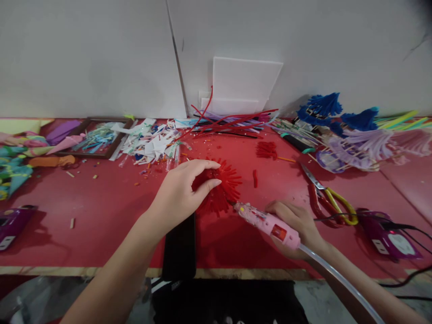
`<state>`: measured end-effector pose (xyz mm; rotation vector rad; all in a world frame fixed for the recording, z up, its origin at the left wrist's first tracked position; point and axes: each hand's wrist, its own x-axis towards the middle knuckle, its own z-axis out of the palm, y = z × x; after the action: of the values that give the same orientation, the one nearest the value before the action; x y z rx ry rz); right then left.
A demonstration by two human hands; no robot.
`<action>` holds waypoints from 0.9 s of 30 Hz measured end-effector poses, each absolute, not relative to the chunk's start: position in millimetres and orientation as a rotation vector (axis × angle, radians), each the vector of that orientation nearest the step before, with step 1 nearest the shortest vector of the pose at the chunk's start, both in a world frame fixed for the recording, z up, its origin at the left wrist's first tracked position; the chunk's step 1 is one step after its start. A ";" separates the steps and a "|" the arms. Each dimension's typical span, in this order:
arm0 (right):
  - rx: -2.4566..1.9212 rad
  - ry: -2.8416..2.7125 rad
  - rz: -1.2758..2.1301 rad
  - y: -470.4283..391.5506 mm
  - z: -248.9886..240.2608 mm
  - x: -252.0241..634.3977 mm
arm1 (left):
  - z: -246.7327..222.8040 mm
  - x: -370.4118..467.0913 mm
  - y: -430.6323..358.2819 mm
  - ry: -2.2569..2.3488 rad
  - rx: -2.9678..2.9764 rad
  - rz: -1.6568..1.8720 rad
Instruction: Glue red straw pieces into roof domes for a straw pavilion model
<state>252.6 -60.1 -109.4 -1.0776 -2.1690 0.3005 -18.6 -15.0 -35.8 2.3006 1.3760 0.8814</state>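
Observation:
A round red pipe-cleaner flower (229,180) with spread-out strands lies on the red tabletop. My left hand (182,186) curls over its left side, thumb and fingers bent around red material near the centre; the hand partly hides the flower. In my right hand (297,222) is a pink hot glue gun (270,225), its nozzle at the flower's lower right edge. A long clear glue stick (334,270) trails out of its back. Right of the flower lies a short red pipe-cleaner piece (255,178). Farther back is a small red tuft (266,150) on an orange stem.
Pliers (329,198) with red and yellow handles and a purple power box (388,238) with cables lie right. A black phone (179,247) sits at the front edge. Behind are loose pipe cleaners (232,123), paper scraps (155,144) and blue pipe-cleaner pieces (320,105).

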 end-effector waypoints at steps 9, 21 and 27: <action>-1.453 -2.331 0.147 -50.8 -151.7 293.1 | -37.4 -18.2 -15.2 1.363 2.321 0.875; -1.638 -2.083 0.304 32.8 -157.6 265.2 | -35.1 -15.5 -17.6 1.382 2.376 0.954; -1.420 -1.964 0.417 32.1 -125.4 239.2 | -19.8 -11.4 -31.0 1.391 2.428 1.197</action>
<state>239.2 32.1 -125.4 -1.4197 -1.9644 0.4169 -11.4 -31.0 -19.8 2.4282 1.3906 1.1969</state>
